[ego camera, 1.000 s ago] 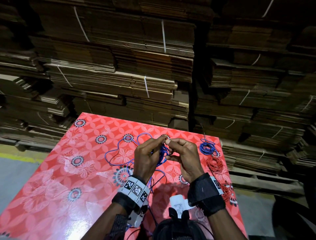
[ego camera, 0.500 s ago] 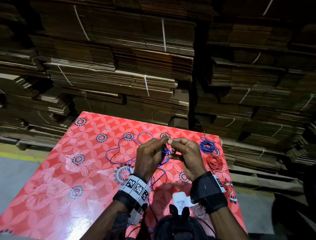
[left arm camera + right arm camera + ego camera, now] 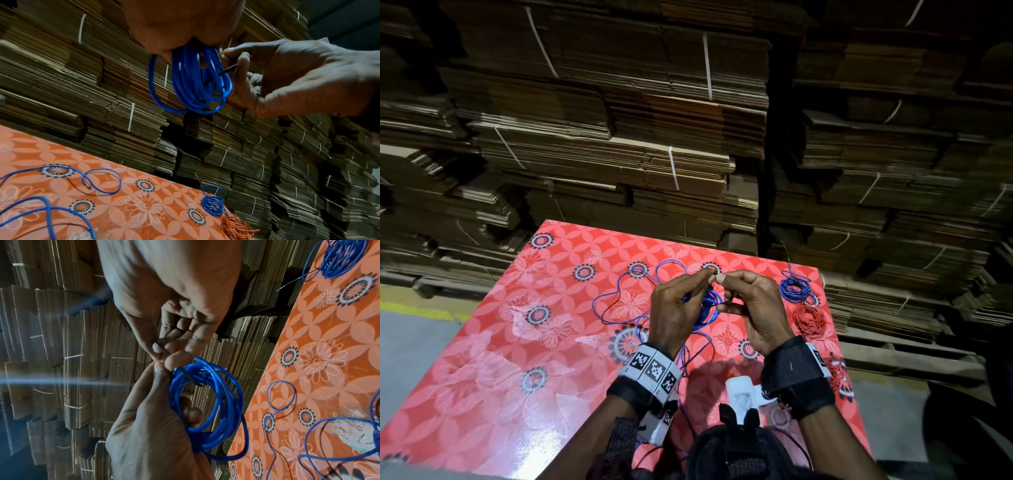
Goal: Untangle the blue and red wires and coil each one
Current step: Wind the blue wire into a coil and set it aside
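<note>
L hand grips our blue coil | R hand pinches thin black tie at it | on table: 1 blue bundle, 1 red bundle

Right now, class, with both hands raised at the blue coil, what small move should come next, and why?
Probably wrap the thin dark tie once more around the blue coil. The left hand grips the coil, the right hand pinches the tie threaded through it, and the tie does not yet look fastened.
</note>
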Motion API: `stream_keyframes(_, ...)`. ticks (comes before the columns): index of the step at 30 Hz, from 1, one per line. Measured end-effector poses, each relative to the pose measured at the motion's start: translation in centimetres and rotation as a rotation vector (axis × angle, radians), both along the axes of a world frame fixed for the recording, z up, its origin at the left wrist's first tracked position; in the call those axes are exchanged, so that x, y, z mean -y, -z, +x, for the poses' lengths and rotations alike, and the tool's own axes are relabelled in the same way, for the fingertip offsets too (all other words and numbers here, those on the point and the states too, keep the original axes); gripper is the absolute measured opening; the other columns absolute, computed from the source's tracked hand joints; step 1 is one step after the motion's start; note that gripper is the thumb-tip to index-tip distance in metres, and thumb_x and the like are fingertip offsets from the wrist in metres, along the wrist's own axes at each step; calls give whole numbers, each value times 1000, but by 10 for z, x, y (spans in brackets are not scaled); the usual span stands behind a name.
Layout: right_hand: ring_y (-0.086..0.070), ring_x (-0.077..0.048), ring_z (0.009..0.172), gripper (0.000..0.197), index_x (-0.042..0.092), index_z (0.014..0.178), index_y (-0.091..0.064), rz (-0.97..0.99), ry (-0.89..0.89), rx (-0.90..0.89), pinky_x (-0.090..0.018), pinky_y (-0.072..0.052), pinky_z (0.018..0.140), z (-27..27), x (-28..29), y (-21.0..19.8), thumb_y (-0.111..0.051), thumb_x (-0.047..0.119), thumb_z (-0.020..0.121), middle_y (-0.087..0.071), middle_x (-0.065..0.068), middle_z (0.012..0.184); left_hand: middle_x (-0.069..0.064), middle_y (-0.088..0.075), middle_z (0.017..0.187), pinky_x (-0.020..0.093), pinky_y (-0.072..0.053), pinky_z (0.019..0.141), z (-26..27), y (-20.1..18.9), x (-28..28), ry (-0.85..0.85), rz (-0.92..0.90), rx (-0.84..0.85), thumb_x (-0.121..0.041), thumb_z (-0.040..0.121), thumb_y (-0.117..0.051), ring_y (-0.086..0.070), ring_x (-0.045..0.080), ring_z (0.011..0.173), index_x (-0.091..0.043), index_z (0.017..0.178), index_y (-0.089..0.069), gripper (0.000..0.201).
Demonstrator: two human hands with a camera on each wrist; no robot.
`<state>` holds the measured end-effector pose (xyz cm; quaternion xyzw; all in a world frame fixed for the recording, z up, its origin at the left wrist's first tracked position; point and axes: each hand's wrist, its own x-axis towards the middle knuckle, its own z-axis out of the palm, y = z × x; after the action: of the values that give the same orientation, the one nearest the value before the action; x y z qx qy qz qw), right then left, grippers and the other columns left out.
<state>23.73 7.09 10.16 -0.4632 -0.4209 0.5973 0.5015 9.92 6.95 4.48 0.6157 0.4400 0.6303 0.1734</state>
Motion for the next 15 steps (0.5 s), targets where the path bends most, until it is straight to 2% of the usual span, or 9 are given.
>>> stream_keyframes(5, -49, -10, 56, 7, -1, 82, -70, 3, 5, 15, -25, -50, 49, 4, -1, 0, -70, 5, 84, -50, -5, 64, 3, -75, 89, 36, -55, 64, 2, 1, 0, 36, 5, -12, -7, 88, -68, -70, 13, 77, -11, 110, -73, 23)
stream_keyframes(11, -49, -11, 58, 8, 3, 77, -69, 8, -10, 10, -25, -50, 50, 5, 1, -1, -69, 5, 84, -49, -4, 63, 5, -76, 88, 38, -56, 63, 4, 0, 1, 44, -12, 50, -15, 90, -67, -72, 20, 77, -9, 107, -74, 20)
stream_keyframes(13, -49, -10, 59, 5, 2, 80, -70, 6, -9, 7, -25, -50, 50, 5, 2, -1, -70, 6, 84, -50, -3, 64, 0, -75, 90, 35, -56, 64, 5, -2, 2, 27, -16, 56, -13, 89, -67, -72, 17, 78, -8, 107, -74, 20)
stream_keyframes(15, -50, -11, 59, 6, 1, 84, -70, 4, -10, 6, -24, -50, 50, 5, 2, 0, -70, 7, 84, -50, -3, 65, -7, -73, 94, 29, -57, 68, 6, -2, 2, 23, -14, 67, -11, 88, -68, -71, 8, 81, -9, 108, -74, 21)
